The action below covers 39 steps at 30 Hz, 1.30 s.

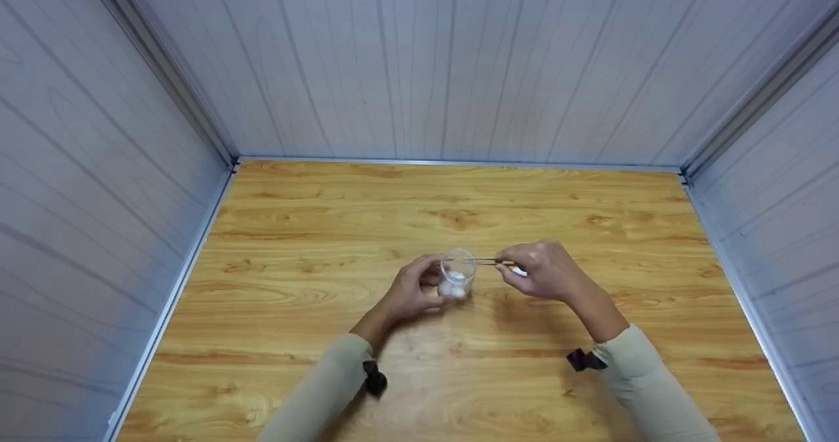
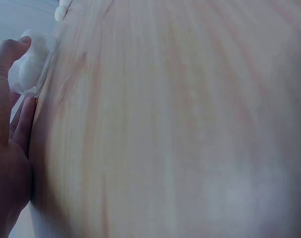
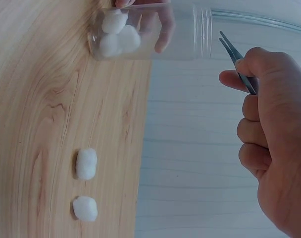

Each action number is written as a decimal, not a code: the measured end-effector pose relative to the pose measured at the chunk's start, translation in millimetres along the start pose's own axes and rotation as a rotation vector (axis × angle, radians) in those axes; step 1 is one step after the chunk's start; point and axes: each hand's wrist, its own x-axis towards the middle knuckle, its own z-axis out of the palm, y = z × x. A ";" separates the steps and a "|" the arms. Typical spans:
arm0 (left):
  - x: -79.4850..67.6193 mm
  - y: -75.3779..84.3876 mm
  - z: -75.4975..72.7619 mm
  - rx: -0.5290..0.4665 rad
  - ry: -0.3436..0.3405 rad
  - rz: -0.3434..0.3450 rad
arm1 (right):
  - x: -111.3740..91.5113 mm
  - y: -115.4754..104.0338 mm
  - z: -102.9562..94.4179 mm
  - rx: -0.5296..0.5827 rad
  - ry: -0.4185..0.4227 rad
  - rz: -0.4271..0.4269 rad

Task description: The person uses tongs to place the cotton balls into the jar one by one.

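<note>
A clear jar (image 1: 458,265) stands upright on the wooden table with several white cotton balls (image 3: 122,37) at its bottom. Its mouth is uncovered. My left hand (image 1: 409,290) grips the jar from the left, the thumb along its near side in the left wrist view. In my right hand (image 1: 547,273) a pair of metal tweezers (image 3: 234,53) is pinched between thumb and forefinger. The tweezers' tips are slightly parted, with nothing between them, just above the jar's mouth in the right wrist view. Two more cotton balls (image 3: 86,163) lie on the table, mostly hidden under my right hand in the head view.
The wooden tabletop (image 1: 314,212) is bounded by a pale panel wall (image 1: 419,68) at the back and by panels at left and right. Black wrist mounts (image 1: 375,380) are strapped to both sleeves.
</note>
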 end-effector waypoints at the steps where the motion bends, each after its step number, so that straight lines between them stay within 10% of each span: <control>1: 0.1 0.1 -0.1 0.003 0.000 -0.002 | 0.0 0.1 -0.1 -0.001 -0.001 -0.001; 39: 0.9 -2.3 2.0 -0.032 0.020 0.036 | -26.0 24.5 -6.1 -0.023 0.076 0.060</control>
